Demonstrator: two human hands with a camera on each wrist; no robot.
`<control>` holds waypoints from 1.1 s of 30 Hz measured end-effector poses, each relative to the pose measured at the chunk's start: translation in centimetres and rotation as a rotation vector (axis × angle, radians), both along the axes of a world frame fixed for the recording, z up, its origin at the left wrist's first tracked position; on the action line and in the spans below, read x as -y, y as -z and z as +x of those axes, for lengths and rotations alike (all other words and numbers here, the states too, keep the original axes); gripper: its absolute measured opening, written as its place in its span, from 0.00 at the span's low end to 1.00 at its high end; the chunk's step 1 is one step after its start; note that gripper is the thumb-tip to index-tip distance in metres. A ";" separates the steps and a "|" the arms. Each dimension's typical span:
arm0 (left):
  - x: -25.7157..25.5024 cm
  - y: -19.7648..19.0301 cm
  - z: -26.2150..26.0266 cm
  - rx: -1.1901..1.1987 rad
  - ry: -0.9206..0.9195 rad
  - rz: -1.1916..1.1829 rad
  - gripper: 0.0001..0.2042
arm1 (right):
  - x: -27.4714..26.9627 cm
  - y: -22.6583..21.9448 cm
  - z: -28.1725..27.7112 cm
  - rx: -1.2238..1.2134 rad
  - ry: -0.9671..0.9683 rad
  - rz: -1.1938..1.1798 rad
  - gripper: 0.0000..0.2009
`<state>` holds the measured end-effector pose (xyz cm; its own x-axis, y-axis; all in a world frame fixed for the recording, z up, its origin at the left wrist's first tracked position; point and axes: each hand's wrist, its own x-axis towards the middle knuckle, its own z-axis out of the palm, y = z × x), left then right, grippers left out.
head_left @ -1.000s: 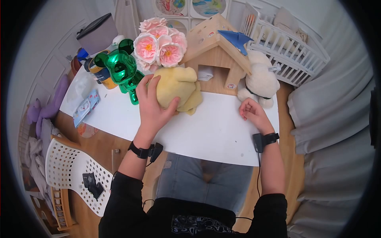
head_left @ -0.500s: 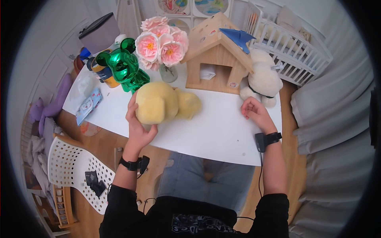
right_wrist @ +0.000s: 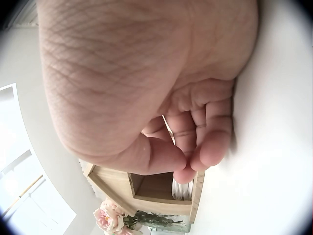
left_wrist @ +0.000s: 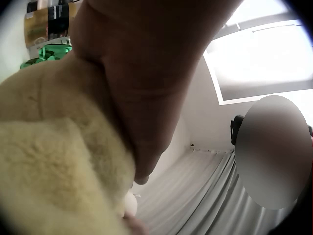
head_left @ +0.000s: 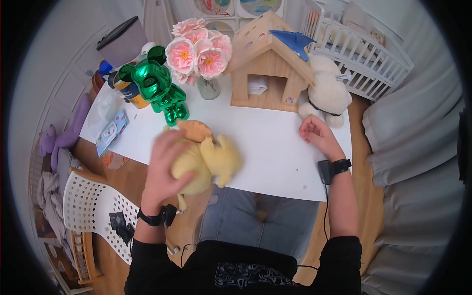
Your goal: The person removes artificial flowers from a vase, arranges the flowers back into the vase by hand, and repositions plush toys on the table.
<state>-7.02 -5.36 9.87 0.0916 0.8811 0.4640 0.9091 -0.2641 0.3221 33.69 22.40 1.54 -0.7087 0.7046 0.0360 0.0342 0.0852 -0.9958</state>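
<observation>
"Firstly, what is recorded for the left hand point(head_left: 167, 163)?"

"A yellow plush toy point(head_left: 201, 173) is grasped by it, the fingers and thumb being spread around the body. Both are blurred in the head view. At the left wrist, the pale fur is seen close up, with the hand against it."

"And where is the toy located?"

"At the near edge of the white table point(head_left: 275, 157), towards the left; part of it is seen beyond the edge. An orange patch point(head_left: 195, 131) is noted on its far side."

"Is anything gripped by the right hand point(head_left: 318, 136)?"

"Nothing. The grip is released: the fingers are loosely curled, and the hand is rested on the table near a cream plush toy point(head_left: 328, 93). Whether that toy is touched cannot be told."

"What else is noted?"

"A shiny green figure point(head_left: 161, 91) is stood upright beyond the yellow toy. Pink flowers point(head_left: 199, 51) are held in a glass vase point(head_left: 208, 88), between the figure and a wooden house point(head_left: 263, 61). A blue folded piece point(head_left: 294, 43) is laid on the roof, and something white point(head_left: 256, 85) is seen inside the opening."
</observation>
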 end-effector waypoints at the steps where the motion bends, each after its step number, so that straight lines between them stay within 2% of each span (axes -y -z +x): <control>1: -0.3 -0.3 0.8 0.000 -0.001 0.002 0.30 | -0.1 -0.1 0.0 -0.013 -0.004 -0.007 0.10; 3: -0.8 -0.7 1.9 0.050 0.011 -0.120 0.36 | 0.0 -0.4 0.0 -0.003 0.010 -0.011 0.10; 10: -0.4 -1.4 1.2 0.079 -0.075 -0.222 0.35 | -0.1 0.2 0.0 -0.010 0.019 -0.010 0.10; 12: -0.1 -1.4 -0.6 -0.053 -0.133 -0.145 0.35 | -0.1 -0.1 -0.1 0.008 0.022 0.002 0.10; 14: 0.2 -2.0 -2.8 -0.078 -0.183 -0.144 0.32 | 0.1 -0.1 -0.1 0.021 0.028 -0.001 0.10; 16: 0.5 -1.2 -6.1 -0.244 -0.247 -0.066 0.30 | 0.0 0.0 -0.1 0.018 0.030 0.031 0.10; 19: 0.9 0.4 -9.9 -0.165 -0.283 -0.075 0.29 | 0.0 -0.1 -0.2 0.041 0.035 0.015 0.10; 21: 0.7 0.2 -10.3 -0.147 -0.291 -0.084 0.29 | -0.3 0.3 -0.2 0.019 0.038 0.017 0.10; 24: 0.8 -0.1 -9.2 -0.203 -0.260 -0.059 0.29 | 0.1 0.6 -0.2 0.000 0.051 0.003 0.10; 26: 1.2 -0.8 -7.3 -0.360 -0.411 -0.049 0.27 | 0.0 0.1 -0.1 -0.005 0.073 0.007 0.10; 27: 1.1 -1.3 -6.4 -0.360 -0.405 -0.045 0.27 | 0.1 -0.2 -0.2 0.010 0.062 0.011 0.10; 29: 1.0 -2.4 -4.0 -0.188 -0.415 0.113 0.23 | 0.2 0.1 -0.1 0.024 0.048 0.005 0.10; 30: 0.9 -2.8 -2.5 -0.190 -0.419 0.106 0.23 | 0.0 0.3 0.0 0.020 0.040 0.015 0.10; 33: -1.6 -3.5 2.2 0.083 -0.175 0.039 0.21 | 0.0 0.4 -0.3 0.015 0.025 0.020 0.10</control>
<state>-4.82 -3.75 13.33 -0.1012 0.8612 0.4981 0.9132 -0.1183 0.3900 33.42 22.37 1.18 -0.6913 0.7215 0.0398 0.0518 0.1045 -0.9932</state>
